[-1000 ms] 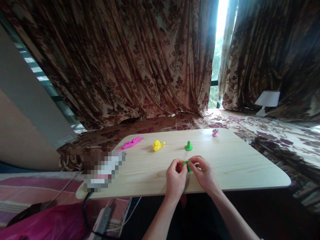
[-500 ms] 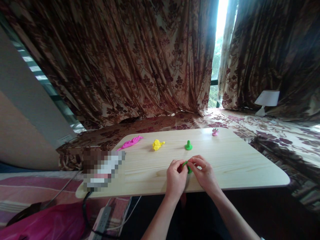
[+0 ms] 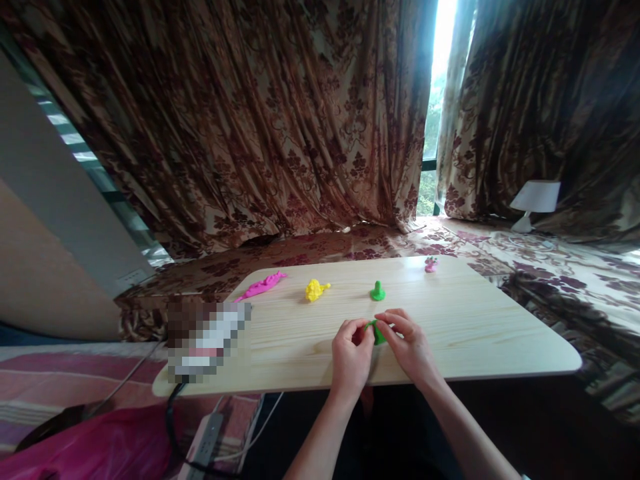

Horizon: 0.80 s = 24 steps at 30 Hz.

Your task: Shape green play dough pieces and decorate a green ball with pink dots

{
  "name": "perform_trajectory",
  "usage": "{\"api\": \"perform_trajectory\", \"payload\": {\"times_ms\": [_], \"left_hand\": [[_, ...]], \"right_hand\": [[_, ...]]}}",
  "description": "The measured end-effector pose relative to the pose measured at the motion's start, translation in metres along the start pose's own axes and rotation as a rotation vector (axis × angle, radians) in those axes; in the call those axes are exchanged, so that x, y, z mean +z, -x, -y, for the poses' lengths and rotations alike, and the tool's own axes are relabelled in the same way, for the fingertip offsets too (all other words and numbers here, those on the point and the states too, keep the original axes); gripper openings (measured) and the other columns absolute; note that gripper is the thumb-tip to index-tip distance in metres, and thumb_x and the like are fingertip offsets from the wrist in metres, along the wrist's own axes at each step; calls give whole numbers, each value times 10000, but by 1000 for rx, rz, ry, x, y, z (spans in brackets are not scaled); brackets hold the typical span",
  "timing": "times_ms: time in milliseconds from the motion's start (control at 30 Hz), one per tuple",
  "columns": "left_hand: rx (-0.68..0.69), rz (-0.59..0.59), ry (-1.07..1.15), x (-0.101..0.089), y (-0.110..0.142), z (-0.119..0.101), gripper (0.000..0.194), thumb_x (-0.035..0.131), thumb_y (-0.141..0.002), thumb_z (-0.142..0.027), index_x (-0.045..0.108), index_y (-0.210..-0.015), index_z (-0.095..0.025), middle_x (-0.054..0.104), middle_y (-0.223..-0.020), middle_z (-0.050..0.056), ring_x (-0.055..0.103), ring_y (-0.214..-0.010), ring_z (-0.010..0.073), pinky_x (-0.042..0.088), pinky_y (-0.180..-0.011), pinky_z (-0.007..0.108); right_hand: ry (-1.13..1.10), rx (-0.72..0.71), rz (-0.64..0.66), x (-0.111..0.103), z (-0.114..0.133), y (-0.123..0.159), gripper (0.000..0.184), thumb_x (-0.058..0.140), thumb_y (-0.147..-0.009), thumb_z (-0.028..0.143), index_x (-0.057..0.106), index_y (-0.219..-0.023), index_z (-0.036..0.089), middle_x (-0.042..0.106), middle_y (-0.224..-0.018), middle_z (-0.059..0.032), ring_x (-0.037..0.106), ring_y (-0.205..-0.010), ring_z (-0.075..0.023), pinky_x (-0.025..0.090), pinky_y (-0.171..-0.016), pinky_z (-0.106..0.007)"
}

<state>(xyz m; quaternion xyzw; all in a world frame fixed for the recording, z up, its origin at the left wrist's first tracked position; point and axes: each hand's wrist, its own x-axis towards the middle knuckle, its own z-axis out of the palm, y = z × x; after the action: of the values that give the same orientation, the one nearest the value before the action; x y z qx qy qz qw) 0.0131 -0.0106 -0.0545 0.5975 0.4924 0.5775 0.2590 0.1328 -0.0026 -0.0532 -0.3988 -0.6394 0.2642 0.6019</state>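
Between my two hands is a piece of soft green modelling clay (image 3: 379, 335), partly covered by the fingers. My left hand (image 3: 352, 353) pinches its left side between thumb and fingertips. From the other side, my right hand (image 3: 407, 343) presses thumb and fingers against it. Just beyond my hands stands a green clay shape (image 3: 377, 291) with a wide flat base and an upright knob. Farther left lie a lumpy yellow clay piece (image 3: 315, 290) with a thin stalk and a long pink clay piece (image 3: 263, 285).
All this is on a pale wooden table (image 3: 290, 340). A small pink item (image 3: 431, 265) sits by its far right edge. A blurred-out object (image 3: 213, 340) lies at the left, with a black cable below. A power strip (image 3: 203, 440) is under the table's left front. A white lamp (image 3: 535, 200) stands behind.
Both hands stay in nearly the same place. The fingers shift slightly around the green clay, whose visible outline between them changes a little. The other pieces have not moved.
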Motion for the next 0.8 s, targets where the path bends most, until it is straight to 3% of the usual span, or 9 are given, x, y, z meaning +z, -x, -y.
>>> {"api": "perform_trajectory", "payload": {"times_ms": [200, 367, 567, 800], "left_hand": [[12, 23, 2, 0, 0, -2, 146, 529, -773, -241, 640, -848, -182, 639, -805, 34, 585, -748, 153, 459, -699, 259], [-4, 5, -5, -1, 0, -2, 164, 505, -792, -262, 623, -852, -166, 638, -780, 43, 584, -715, 156, 463, -669, 265], [13, 32, -27, 0, 0, -1, 143, 522, -777, -249, 638, -818, -176, 639, -764, 32, 578, -713, 154, 450, -673, 261], [37, 22, -47, 0, 0, 1, 139, 508, -776, -230, 634, -793, -174, 619, -751, 29, 566, -706, 152, 442, -661, 260]], "right_hand": [[-3, 10, 17, 0, 0, 0, 109, 556, -808, 223, 655, -775, 189, 577, -799, -22, 579, -745, -155, 463, -635, -264], [0, 32, -3, 1, -3, 0, 141, 548, -817, 250, 620, -923, 191, 574, -835, -32, 579, -764, -165, 476, -621, -265], [21, -1, 20, 1, -1, 1, 108, 554, -808, 222, 637, -748, 185, 568, -793, -24, 566, -731, -154, 457, -629, -264], [23, -13, 8, 2, -4, -1, 99, 562, -798, 204, 656, -828, 194, 579, -839, -32, 578, -756, -158, 465, -625, -264]]}}
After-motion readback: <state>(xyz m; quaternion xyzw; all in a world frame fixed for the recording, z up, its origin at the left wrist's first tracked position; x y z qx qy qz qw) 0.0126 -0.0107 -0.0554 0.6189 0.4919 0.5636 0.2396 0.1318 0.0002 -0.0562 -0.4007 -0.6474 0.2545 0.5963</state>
